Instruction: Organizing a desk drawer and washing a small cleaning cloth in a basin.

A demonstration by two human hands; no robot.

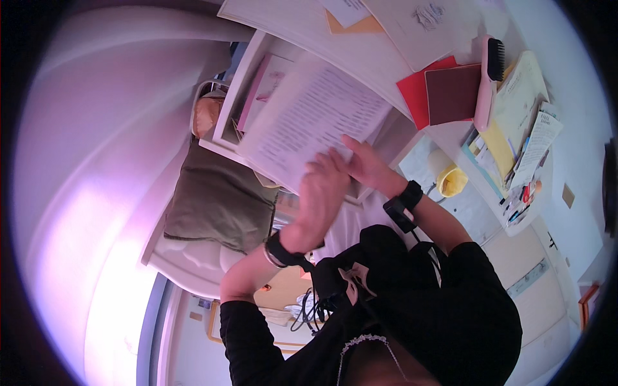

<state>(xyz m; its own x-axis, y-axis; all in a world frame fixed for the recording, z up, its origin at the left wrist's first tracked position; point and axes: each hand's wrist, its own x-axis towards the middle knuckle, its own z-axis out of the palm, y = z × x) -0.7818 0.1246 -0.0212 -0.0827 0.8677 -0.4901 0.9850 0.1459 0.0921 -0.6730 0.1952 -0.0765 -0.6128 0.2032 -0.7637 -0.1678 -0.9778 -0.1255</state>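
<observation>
A stack of printed sheets (pixel 318 116), blurred at its upper left edge, lies tilted over an open white drawer (pixel 226 113). My left hand (pixel 321 200) is curled at the near edge of the sheets, its fingertips on the paper. Close against it, my right hand (pixel 369 166) reaches to the same edge, with one finger extended over the print. The fingers overlap, so the right hand's hold is hidden. Beneath the paper's left side, a pink-edged booklet (pixel 265 89) shows inside the drawer. Both wrists wear black straps.
Above the drawer, the white desk (pixel 309 24) bears a red folder (pixel 410 89), a dark maroon booklet (pixel 454 94), a pink hairbrush (pixel 487 84) and papers (pixel 536 144). A dark cushion (pixel 219 195) lies at left. A yellow-lined bin (pixel 451 181) stands below right. Cables (pixel 309 311) hang near my body.
</observation>
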